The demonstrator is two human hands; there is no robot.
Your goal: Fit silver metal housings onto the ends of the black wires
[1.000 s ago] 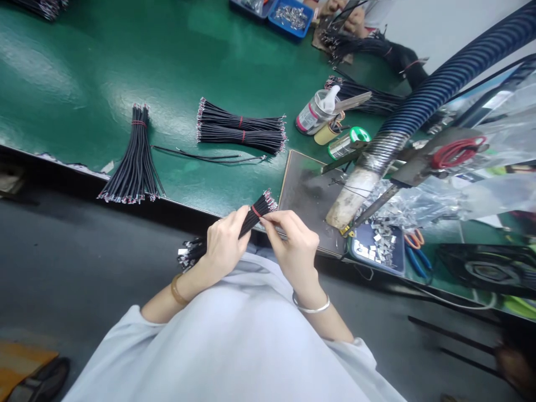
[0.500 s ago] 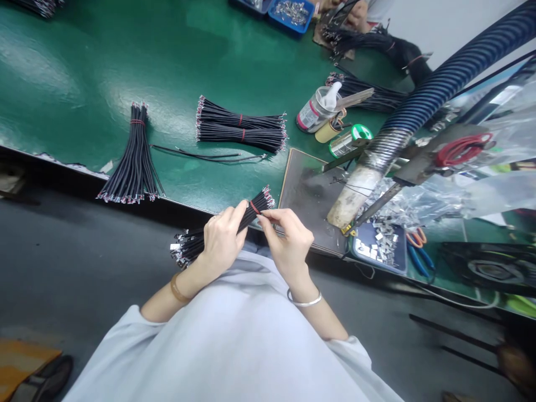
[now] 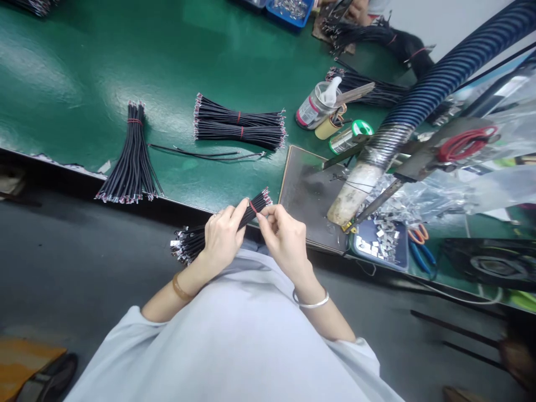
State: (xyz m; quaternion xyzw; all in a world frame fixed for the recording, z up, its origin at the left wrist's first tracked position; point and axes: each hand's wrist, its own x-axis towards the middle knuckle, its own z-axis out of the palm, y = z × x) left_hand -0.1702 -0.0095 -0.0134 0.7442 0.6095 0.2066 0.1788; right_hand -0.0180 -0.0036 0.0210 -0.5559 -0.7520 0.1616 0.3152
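My left hand (image 3: 224, 234) is wrapped round a bundle of black cables (image 3: 193, 243), held in front of my body at the bench edge. Metal connectors show at the bundle's lower left end, and red and white wire tips at its upper right end. A red tie (image 3: 253, 206) circles the bundle near those tips. Thumb and fingers of my right hand (image 3: 283, 234) pinch at this tie, on the side facing me. On the bench lie two tied cable bundles (image 3: 240, 124), a fanned bundle (image 3: 133, 156) and a few loose cables (image 3: 209, 155).
Right of my hands are a dark board (image 3: 310, 190), a ribbed hose (image 3: 444, 72), a tray of metal connectors (image 3: 381, 243) and pliers (image 3: 421, 248). Behind stand a jar (image 3: 312, 109) and a solder spool (image 3: 349, 137). Another person's hand (image 3: 358, 11) is at the far side.
My right hand has turned slightly and its fingers have curled in closer at the red tie. My left hand keeps its hold on the bundle. The view has shifted slightly.
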